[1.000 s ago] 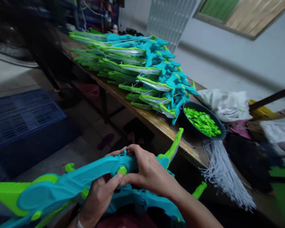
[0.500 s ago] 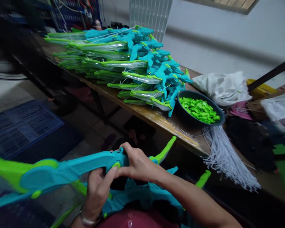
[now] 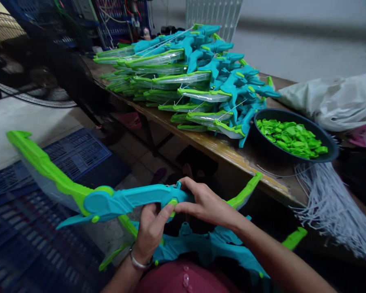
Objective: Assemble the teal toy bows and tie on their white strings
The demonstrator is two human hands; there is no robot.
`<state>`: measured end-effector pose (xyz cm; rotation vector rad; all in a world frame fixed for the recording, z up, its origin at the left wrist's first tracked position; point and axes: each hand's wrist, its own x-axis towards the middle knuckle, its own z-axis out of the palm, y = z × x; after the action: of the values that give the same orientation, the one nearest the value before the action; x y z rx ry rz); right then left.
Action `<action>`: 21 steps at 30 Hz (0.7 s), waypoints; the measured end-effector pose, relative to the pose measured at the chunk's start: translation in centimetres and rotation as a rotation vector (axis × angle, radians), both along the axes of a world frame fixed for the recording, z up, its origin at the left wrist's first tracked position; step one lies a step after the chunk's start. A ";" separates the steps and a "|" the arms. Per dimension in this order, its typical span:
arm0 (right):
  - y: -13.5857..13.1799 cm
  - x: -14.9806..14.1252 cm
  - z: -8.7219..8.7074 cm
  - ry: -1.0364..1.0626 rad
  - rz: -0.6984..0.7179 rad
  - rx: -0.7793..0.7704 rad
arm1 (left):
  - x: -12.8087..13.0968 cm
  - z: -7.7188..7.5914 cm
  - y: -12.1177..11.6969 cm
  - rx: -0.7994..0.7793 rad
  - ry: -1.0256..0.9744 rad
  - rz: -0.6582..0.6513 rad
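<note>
My left hand (image 3: 152,230) is closed around the middle of a teal toy bow (image 3: 122,201) with a green limb at its left end. Its thumb rests against a small green piece (image 3: 172,202) at the bow's centre. From the other side, my right hand (image 3: 203,201) grips the same bow, its thumb and fingers close to that green piece. Part of the bow's right side is hidden behind my right hand. Across my lap lies another teal toy bow (image 3: 198,246), with green limb tips showing beyond my arms.
A pile of strung teal and green toy bows (image 3: 210,81) covers much of the wooden table (image 3: 215,150). Near it stands a dark bowl (image 3: 334,150) of small green pieces. White strings (image 3: 332,203) hang over the table edge. Blue crates (image 3: 88,150) and a fan (image 3: 45,89) are at left.
My view has turned left, so the pile and bowl appear farther right, and more of the held bow's left limb shows. Both hands keep their grip on the bow.
</note>
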<state>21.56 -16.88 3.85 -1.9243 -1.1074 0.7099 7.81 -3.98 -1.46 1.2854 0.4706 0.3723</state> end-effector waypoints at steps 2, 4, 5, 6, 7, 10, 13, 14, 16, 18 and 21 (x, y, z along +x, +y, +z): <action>0.1 0.3 0.1 0.051 -0.029 0.000 | 0.0 0.4 0.3 -0.022 -0.014 -0.038; 0.1 0.7 0.1 0.068 -0.050 0.001 | 0.1 0.8 0.7 0.004 -0.031 -0.096; 0.1 0.8 0.0 0.070 -0.047 0.006 | 0.1 0.9 0.9 0.032 -0.031 -0.138; 0.0 1.0 0.0 0.072 -0.037 0.014 | 0.1 1.1 1.2 0.065 -0.025 -0.179; -0.1 1.2 -0.1 0.079 -0.022 0.027 | 0.1 1.2 1.4 0.101 -0.005 -0.218; -0.4 1.6 -0.2 0.157 0.031 0.077 | -0.1 1.5 2.0 0.226 0.100 -0.265; -0.7 1.9 -0.1 0.278 0.063 0.131 | -0.1 2.1 2.2 0.326 0.165 -0.256; -0.7 1.9 0.0 0.299 0.063 0.141 | -0.1 2.4 2.2 0.350 0.172 -0.256; -0.7 2.0 0.4 0.282 0.042 0.151 | 0.1 2.9 1.9 0.413 0.176 -0.249; -0.6 2.0 0.9 0.213 0.011 0.154 | 0.3 3.2 1.6 0.506 0.175 -0.224; -0.3 2.2 1.6 0.097 -0.004 0.164 | 0.7 3.1 1.4 0.648 0.165 -0.163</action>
<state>23.77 -17.22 5.47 -1.7355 -1.0678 0.6811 8.49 -2.62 1.63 1.9818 0.3906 0.2900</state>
